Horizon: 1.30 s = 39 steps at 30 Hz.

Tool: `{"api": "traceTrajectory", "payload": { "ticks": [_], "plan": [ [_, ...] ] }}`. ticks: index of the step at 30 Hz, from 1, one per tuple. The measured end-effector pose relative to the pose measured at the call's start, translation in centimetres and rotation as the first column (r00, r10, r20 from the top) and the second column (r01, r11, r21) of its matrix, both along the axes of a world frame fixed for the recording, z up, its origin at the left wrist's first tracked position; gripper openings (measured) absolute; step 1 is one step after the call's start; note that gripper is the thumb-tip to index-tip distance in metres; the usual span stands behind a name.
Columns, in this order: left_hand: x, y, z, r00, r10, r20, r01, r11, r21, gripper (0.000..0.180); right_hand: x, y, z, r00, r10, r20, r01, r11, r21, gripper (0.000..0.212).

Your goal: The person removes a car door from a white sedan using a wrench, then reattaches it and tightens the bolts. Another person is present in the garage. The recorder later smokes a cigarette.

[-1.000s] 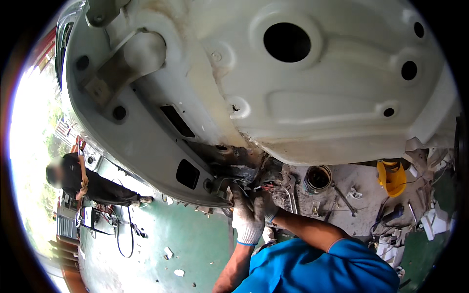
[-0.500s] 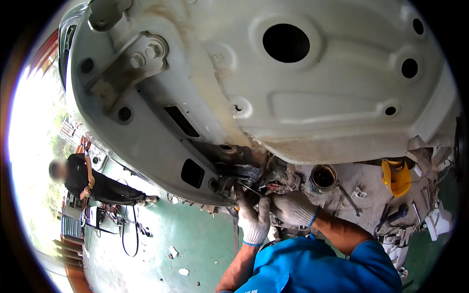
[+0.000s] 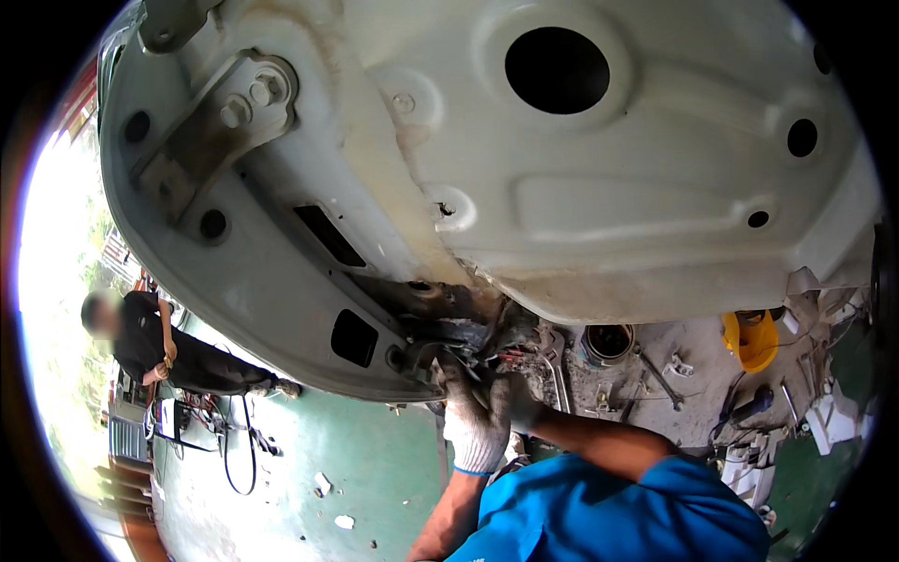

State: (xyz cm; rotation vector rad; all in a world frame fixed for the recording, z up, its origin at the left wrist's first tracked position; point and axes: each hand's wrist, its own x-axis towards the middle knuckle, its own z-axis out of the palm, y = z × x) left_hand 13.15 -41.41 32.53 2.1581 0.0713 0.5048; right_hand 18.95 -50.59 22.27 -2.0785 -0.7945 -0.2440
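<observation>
Working with the left hand (image 3: 477,426), in a whitish knit glove, at the lower corner of a curved grey car-body panel (image 3: 281,304), fingertips up near a dark metal part (image 3: 454,333); cannot tell its grip, parted or clamped on something. Having the right hand (image 3: 523,403), blurred, just beside the left and partly behind it; cannot tell its grip either. Seeing to the right, on a grey surface (image 3: 695,412), an adjustable wrench (image 3: 560,379) nearest the hands, then a round can (image 3: 592,355) and, farther off, a hollow yellow object (image 3: 763,356). Noting well apart, at far left, a person in black (image 3: 192,358) on the green floor (image 3: 393,450).
</observation>
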Motion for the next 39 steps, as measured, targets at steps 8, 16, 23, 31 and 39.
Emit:
{"api": "traceTrajectory", "payload": {
  "ticks": [8, 16, 23, 31, 39],
  "plan": [
    [-0.1, -0.5, -1.1, 0.982, 0.155, 0.107, -0.167, 0.98, 0.112, 0.086, 2.5, 1.6, -0.8, 0.986, 0.136, 0.095, -0.145, 0.984, 0.101, 0.033],
    [-0.5, -0.9, -0.3, 0.993, 0.06, 0.103, -0.044, 0.987, -0.152, 0.082, 0.8, -5.7, 10.3, 0.965, 0.129, -0.226, -0.222, 0.861, -0.457, 0.028],
    [0.3, -0.8, -0.3, 0.993, 0.005, 0.119, 0.021, 0.977, -0.212, 0.08, -1.0, -7.4, 15.4, 0.989, 0.045, -0.141, -0.105, 0.887, -0.45, 0.027],
    [-0.3, -0.6, 0.6, 0.999, 0.036, -0.018, -0.039, 0.98, -0.193, 0.079, -1.2, -5.7, 13.0, 1.0, -0.014, -0.013, 0.009, 0.939, -0.343, 0.023],
    [0.8, -0.9, -2.1, 0.99, 0.121, 0.066, -0.116, 0.991, -0.072, 0.088, 1.3, 2.4, 0.4, 0.995, -0.003, 0.103, -0.023, 0.966, 0.258, 0.043]
  ]
}}
